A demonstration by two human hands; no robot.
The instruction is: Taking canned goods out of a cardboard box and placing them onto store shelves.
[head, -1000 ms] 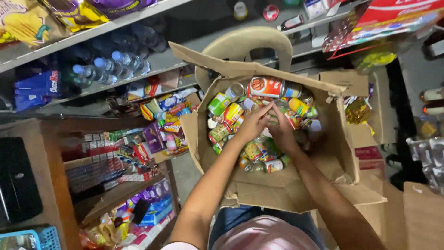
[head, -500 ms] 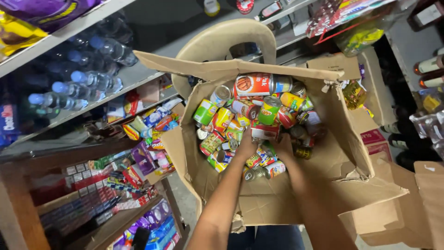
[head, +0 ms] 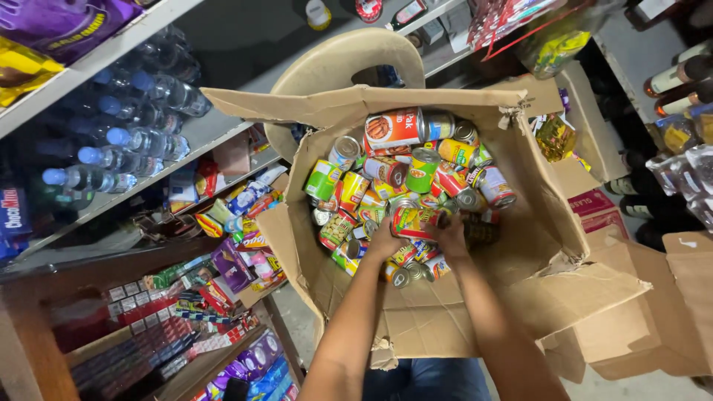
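Observation:
An open cardboard box (head: 445, 327) sits in front of me, filled with several tin cans (head: 416, 167) with red, green and yellow labels. Both my arms reach down into it. My left hand (head: 384, 241) and my right hand (head: 451, 236) grip the two ends of one can with a red and green label (head: 417, 220), lying on its side at the near edge of the pile. A large red can (head: 394, 128) lies at the far side of the box.
Shop shelves stand at left: water bottles (head: 119, 137) above, snack packets (head: 238, 223) and small boxes (head: 141, 349) below. A beige plastic chair (head: 342, 63) is behind the box. More cardboard boxes (head: 668, 312) and bottles (head: 683, 70) are at right.
My hands have drawn back from the middle of the can pile to its near edge and closed on one can. The view has shifted, with the box now lower in frame.

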